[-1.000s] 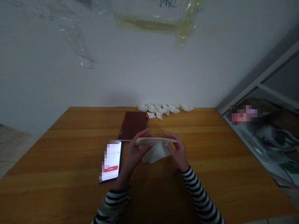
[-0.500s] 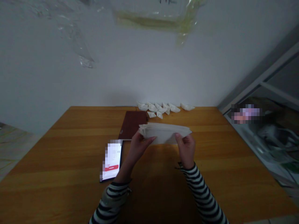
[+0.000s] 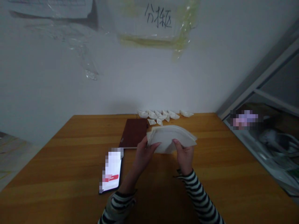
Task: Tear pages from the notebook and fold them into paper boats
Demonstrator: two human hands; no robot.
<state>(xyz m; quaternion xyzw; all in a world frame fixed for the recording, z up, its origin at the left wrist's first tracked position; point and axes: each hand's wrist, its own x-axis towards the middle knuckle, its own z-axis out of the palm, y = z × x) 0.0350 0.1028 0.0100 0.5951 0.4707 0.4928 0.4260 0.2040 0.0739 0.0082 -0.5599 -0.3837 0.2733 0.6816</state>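
Above the wooden table I hold a stack of white paper sheets [image 3: 171, 138] between both hands. My left hand [image 3: 144, 153] pinches its left end, thumb on the near face. My right hand [image 3: 185, 154] grips the right end the same way, its thumb pressing near the middle. The stack bows upward, with its top edge curved and several layers showing at the left end. Fingers behind the paper are hidden. Beyond it, several small folded white paper boats [image 3: 153, 114] sit in a cluster by the wall, one [image 3: 186, 113] a little apart to the right.
A dark red notebook [image 3: 134, 132] lies left of the paper. Nearer me is a phone [image 3: 112, 171] with a lit screen, close to my left forearm. The wooden table [image 3: 63, 161] meets a white wall with a taped handwritten sign [image 3: 158, 18]. Shelving with bags [image 3: 275, 140] stands at right.
The paper stack has gone from nearly flat to arched, its top edge now curved. My hands have come slightly closer together, still gripping it. The view has tilted up, showing more of the sign.
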